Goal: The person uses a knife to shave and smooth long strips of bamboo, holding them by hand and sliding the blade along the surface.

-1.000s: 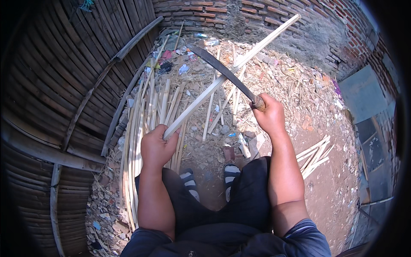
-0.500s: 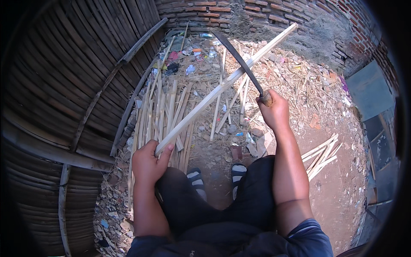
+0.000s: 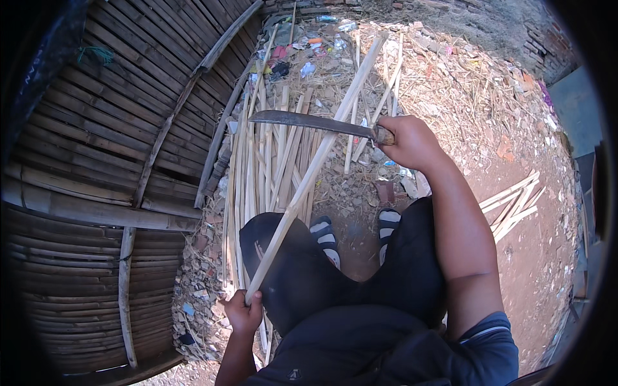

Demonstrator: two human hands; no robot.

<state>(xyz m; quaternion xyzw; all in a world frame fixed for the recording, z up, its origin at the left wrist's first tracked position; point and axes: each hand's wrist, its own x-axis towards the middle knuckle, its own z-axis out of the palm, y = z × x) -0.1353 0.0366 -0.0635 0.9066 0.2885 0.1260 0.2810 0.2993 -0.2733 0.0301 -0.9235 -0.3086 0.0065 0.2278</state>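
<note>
A long pale bamboo strip (image 3: 300, 193) slants up and away over my left knee. Its near end is in my left hand (image 3: 244, 312), with the fingers closed round it. My right hand (image 3: 412, 143) grips the short wooden handle of a machete (image 3: 309, 121), whose dark blade points left. The blade lies across the strip, roughly at mid-length, and appears to touch it. Under and beyond the strip, to the left, several more bamboo strips (image 3: 264, 161) lie lengthwise on the ground.
A bamboo slat wall (image 3: 122, 128) rises along the left. Rubble and dry straw shavings (image 3: 457, 96) cover the ground ahead. A small bundle of split strips (image 3: 513, 204) lies at the right. My sandalled feet (image 3: 326, 239) rest between the piles. A brick wall (image 3: 547, 38) stands at the back.
My left hand has drawn the strip's near end back toward my body. My right hand has swung the machete from pointing away to pointing left across the strip. The view has tilted downward.
</note>
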